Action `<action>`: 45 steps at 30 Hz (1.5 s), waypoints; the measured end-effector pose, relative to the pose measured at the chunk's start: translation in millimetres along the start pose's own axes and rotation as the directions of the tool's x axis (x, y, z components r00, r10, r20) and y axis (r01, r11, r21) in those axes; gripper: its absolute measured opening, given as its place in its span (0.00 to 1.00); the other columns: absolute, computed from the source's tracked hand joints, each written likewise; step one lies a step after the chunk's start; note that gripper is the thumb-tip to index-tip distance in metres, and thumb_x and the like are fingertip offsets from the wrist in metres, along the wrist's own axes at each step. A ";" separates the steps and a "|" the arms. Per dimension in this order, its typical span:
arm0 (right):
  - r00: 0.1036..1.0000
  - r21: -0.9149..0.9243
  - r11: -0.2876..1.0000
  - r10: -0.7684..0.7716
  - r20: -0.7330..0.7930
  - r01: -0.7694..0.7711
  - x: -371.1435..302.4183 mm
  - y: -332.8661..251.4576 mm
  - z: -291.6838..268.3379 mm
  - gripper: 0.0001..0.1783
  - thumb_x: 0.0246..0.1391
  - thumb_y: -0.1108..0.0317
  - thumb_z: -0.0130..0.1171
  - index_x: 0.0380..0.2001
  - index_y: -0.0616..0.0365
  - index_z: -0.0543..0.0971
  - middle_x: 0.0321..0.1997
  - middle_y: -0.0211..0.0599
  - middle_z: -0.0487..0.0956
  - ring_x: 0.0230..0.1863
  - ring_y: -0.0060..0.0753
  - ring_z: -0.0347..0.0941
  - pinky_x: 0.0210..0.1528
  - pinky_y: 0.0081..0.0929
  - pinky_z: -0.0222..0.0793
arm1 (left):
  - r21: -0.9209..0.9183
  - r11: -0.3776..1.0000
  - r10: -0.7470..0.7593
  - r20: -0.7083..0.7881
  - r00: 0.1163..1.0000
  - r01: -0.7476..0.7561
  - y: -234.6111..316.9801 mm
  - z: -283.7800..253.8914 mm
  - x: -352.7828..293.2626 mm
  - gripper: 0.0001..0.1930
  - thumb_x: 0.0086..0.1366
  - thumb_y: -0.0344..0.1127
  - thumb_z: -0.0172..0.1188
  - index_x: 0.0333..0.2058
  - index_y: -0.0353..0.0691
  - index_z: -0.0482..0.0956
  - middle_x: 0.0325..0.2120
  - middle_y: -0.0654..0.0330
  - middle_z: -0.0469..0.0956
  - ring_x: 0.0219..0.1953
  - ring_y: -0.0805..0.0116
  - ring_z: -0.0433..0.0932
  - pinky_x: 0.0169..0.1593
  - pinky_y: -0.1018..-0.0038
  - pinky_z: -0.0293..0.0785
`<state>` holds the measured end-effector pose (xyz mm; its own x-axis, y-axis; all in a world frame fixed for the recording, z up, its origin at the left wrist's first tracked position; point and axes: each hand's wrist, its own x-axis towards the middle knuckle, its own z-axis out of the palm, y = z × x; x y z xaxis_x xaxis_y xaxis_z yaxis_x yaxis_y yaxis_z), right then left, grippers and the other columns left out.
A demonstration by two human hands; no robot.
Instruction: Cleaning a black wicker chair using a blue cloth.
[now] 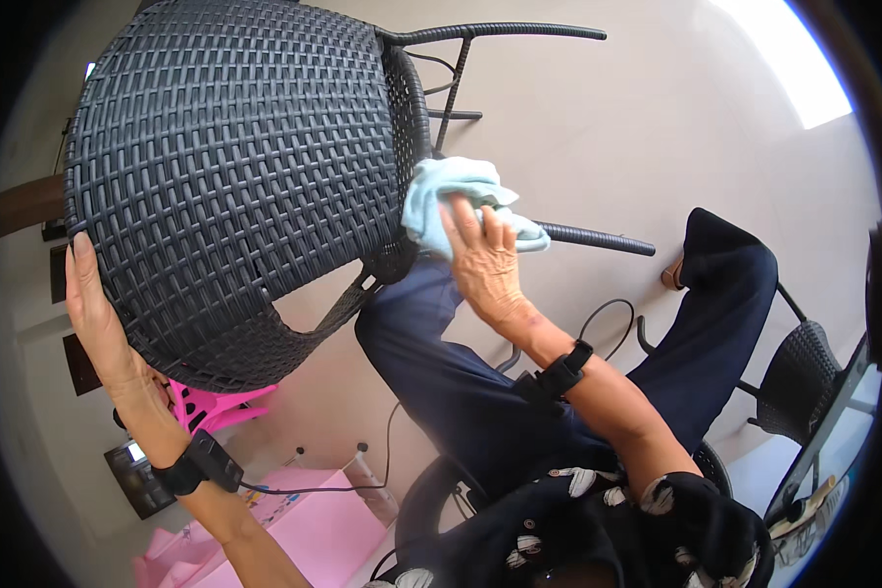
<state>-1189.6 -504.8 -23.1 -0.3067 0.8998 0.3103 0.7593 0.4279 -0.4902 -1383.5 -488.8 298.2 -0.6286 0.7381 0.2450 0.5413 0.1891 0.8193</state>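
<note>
A dark grey woven wicker chair (235, 147) is tipped over in front of me, its thin legs pointing right. My left hand (98, 318) holds the chair's left edge, fingers stretched along the rim; part of the hand is hidden behind the weave. In my right hand (482, 260) is a light blue cloth (451, 186), bunched up and pressed to the seat's right edge near the base of a leg (598, 239). Some of the right fingers sink into the cloth's folds.
My knees (412, 333) are spread below the chair. Pink plastic furniture (206, 407) and a pink sheet-like thing (314, 519) are at lower left. A thin cable (387, 451) runs from my left wrist strap. Another wicker chair (799, 377) stands at right beside a glass-topped table (848, 412).
</note>
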 end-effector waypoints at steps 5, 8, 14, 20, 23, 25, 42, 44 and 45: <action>0.997 -0.044 0.996 0.079 0.008 -0.079 -29.7 47.4 5.3 0.32 0.40 0.69 0.56 0.54 0.56 0.65 0.62 0.34 0.58 0.56 0.43 0.55 0.55 0.39 0.50 | -0.026 0.999 0.041 0.027 0.999 -0.041 -5.1 3.2 2.6 0.22 0.66 0.45 0.50 0.50 0.33 0.68 0.45 0.59 0.73 0.43 0.71 0.74 0.47 0.76 0.71; 0.979 -0.047 0.978 0.205 -0.020 -0.206 -55.0 76.4 7.2 0.30 0.37 0.75 0.54 0.50 0.61 0.65 0.62 0.37 0.58 0.58 0.46 0.56 0.56 0.42 0.51 | 0.088 0.992 0.094 0.007 0.996 -0.094 -4.0 -3.0 5.2 0.22 0.66 0.45 0.50 0.50 0.33 0.69 0.45 0.59 0.73 0.43 0.70 0.74 0.46 0.76 0.71; 0.899 -0.156 0.885 0.432 -0.073 -0.438 -104.4 162.1 13.7 0.31 0.38 0.79 0.54 0.51 0.64 0.61 0.59 0.41 0.59 0.55 0.55 0.55 0.58 0.46 0.53 | 0.008 0.999 0.032 -0.026 0.999 -0.032 -8.4 -0.6 9.3 0.24 0.65 0.46 0.50 0.53 0.32 0.67 0.48 0.57 0.71 0.47 0.69 0.73 0.48 0.76 0.71; 0.844 -0.201 0.820 0.526 -0.105 -0.536 -112.5 180.2 14.6 0.23 0.44 0.78 0.49 0.48 0.64 0.65 0.59 0.41 0.61 0.56 0.54 0.56 0.58 0.44 0.58 | 0.193 0.964 0.192 -0.013 0.981 -0.186 -5.9 -4.6 11.0 0.25 0.66 0.44 0.49 0.56 0.32 0.63 0.55 0.58 0.66 0.56 0.70 0.65 0.59 0.76 0.58; 0.822 -0.192 0.803 0.567 -0.049 -0.565 -117.3 193.7 17.6 0.25 0.45 0.78 0.47 0.51 0.63 0.64 0.60 0.41 0.60 0.57 0.55 0.55 0.59 0.44 0.58 | 0.072 0.981 0.174 0.076 0.982 -0.179 -0.2 -1.2 5.8 0.24 0.67 0.43 0.48 0.55 0.33 0.65 0.53 0.59 0.67 0.55 0.72 0.66 0.57 0.77 0.59; 0.765 -0.250 0.743 0.644 0.014 -0.621 -122.5 216.0 16.1 0.28 0.45 0.79 0.46 0.54 0.61 0.63 0.59 0.43 0.61 0.58 0.57 0.55 0.59 0.43 0.57 | 0.020 0.990 0.138 0.113 0.984 -0.141 0.0 4.9 5.6 0.24 0.66 0.44 0.50 0.54 0.32 0.66 0.52 0.59 0.68 0.54 0.72 0.67 0.57 0.78 0.59; 0.919 0.346 0.926 0.000 0.393 -0.148 100.3 167.1 -33.5 0.23 0.48 0.72 0.48 0.51 0.56 0.68 0.41 0.51 0.73 0.35 0.43 0.74 0.36 0.39 0.70 | 0.162 0.981 0.116 -0.025 0.993 -0.110 -3.8 1.4 9.8 0.26 0.67 0.45 0.47 0.57 0.32 0.62 0.56 0.56 0.64 0.56 0.68 0.65 0.58 0.74 0.59; 0.851 0.400 0.895 -0.047 0.524 -0.197 125.1 130.4 -11.4 0.22 0.48 0.72 0.48 0.50 0.54 0.69 0.41 0.49 0.72 0.37 0.44 0.74 0.37 0.38 0.71 | 0.188 0.975 0.128 -0.023 0.991 -0.122 -11.3 -3.3 13.2 0.25 0.66 0.45 0.48 0.56 0.32 0.63 0.53 0.55 0.66 0.53 0.67 0.68 0.56 0.74 0.63; 0.842 0.427 0.892 -0.111 0.528 -0.150 137.2 118.8 2.6 0.22 0.48 0.72 0.49 0.50 0.53 0.69 0.41 0.48 0.72 0.38 0.45 0.74 0.39 0.38 0.71 | 0.162 0.980 0.123 -0.040 0.992 -0.115 -9.7 -4.1 11.8 0.25 0.66 0.45 0.48 0.55 0.32 0.64 0.52 0.56 0.68 0.51 0.68 0.69 0.54 0.74 0.65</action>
<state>-1143.0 -330.2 -40.9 -0.6455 0.7551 -0.1147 0.4783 0.2826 -0.8315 -1398.5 -484.6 295.2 -0.5792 0.7291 0.3646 0.6931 0.2051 0.6910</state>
